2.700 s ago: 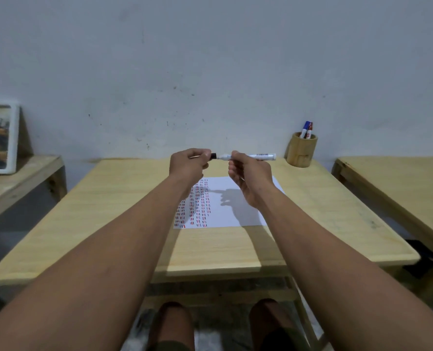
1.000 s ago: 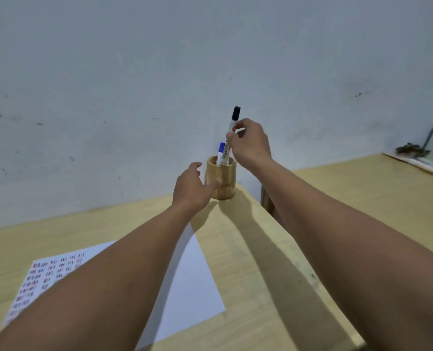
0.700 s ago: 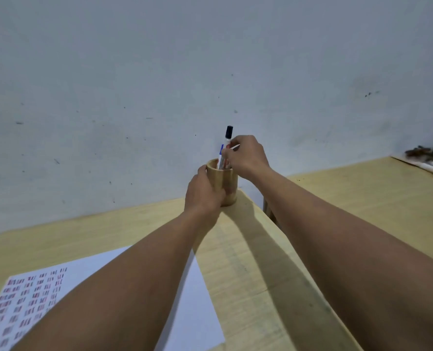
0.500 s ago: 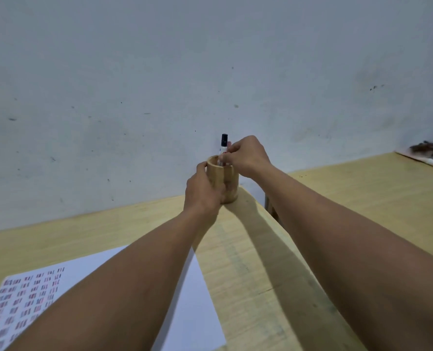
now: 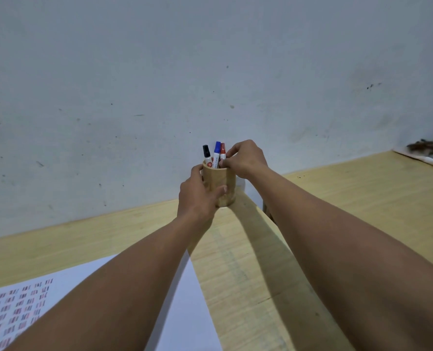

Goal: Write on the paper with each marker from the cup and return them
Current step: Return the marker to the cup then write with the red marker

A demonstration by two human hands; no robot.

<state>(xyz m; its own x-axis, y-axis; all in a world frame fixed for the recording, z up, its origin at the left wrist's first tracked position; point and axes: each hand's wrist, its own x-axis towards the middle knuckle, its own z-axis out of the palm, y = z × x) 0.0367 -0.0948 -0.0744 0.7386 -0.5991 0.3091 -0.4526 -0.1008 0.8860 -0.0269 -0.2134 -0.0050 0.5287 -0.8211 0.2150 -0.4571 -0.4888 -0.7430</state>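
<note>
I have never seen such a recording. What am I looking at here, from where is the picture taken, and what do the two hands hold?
No machine is here: a person works with bare hands. The single picture comes from a camera worn on the head, looking forward and down along both forearms. On the wooden table stands a wooden cup near the wall, with three capped markers upright in it: a black marker, a blue marker and a red marker. The left hand grips the cup's side. The right hand has its fingertips at the red marker by the rim. A sheet of paper, with rows of small marks, lies nearer.
</note>
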